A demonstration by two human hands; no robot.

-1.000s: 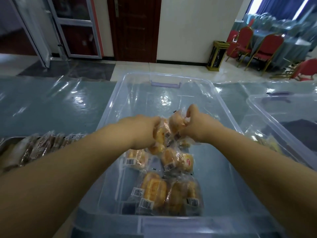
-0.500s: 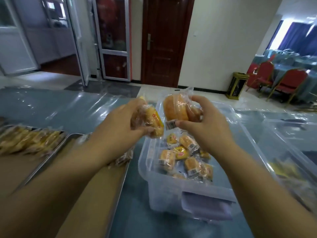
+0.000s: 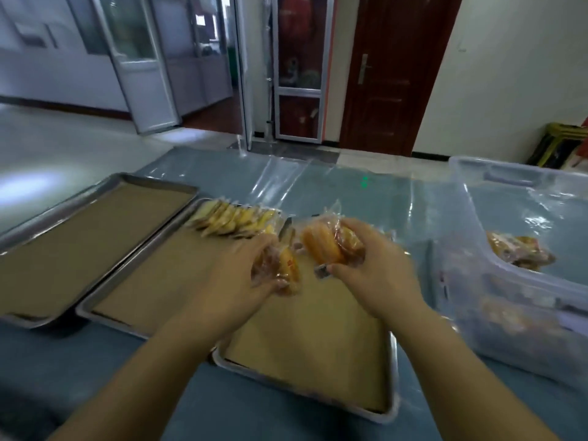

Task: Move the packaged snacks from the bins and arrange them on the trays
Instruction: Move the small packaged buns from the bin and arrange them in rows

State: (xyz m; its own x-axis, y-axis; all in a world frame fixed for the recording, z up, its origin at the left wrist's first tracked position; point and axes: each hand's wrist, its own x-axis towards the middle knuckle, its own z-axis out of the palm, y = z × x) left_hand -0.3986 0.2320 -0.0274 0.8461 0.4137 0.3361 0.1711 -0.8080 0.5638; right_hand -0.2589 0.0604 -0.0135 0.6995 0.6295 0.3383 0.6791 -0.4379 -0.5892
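Note:
My left hand point(image 3: 235, 281) grips a clear-wrapped orange snack pack point(image 3: 288, 272). My right hand point(image 3: 378, 272) grips wrapped round buns point(image 3: 324, 246). Both hands hover above the nearest metal tray point(image 3: 391, 386), lined with brown paper. A middle tray point(image 3: 105, 308) carries a row of yellow snack packs point(image 3: 235, 219) at its far end. A third lined tray point(image 3: 31, 319) lies on the left. The clear plastic bin point(image 3: 509, 275) on the right holds more wrapped buns point(image 3: 518, 251).
The table is covered with a blue cloth under clear plastic film point(image 3: 286, 179). Glass doors point(image 3: 299, 68) and a dark wooden door point(image 3: 391, 71) stand beyond the table. A gold-and-black floor bin point(image 3: 560, 144) is at the far right.
Both hands lifted snack packs out of the bin and carried them left. They are now above the nearest tray, and the view has swung left with them.

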